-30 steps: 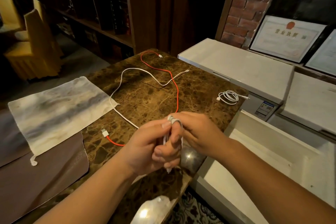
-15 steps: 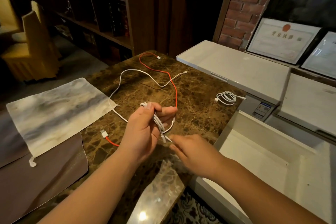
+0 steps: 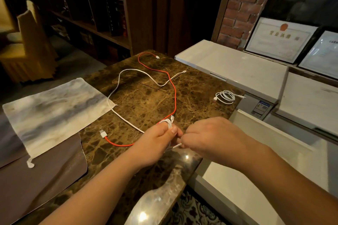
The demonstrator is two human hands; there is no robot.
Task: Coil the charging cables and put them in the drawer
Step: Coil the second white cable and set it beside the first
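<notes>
The brown table [image 3: 146, 100] has a red cable [image 3: 175, 95] & a loose white cable [image 3: 117, 86] across its middle. A coiled cable [image 3: 225, 97] sits near its right edge. By the front edge, the left hand [image 3: 155, 142] grips a white bundle [image 3: 167, 123]; the right hand [image 3: 210, 135] pinches its end, prob. the plug.

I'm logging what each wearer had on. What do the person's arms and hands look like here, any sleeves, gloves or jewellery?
Both forearms are bare right to the frame edge: no sleeves in view. The left hand and right hand wear no gloves, and no rings, watch or bracelet show.
</notes>
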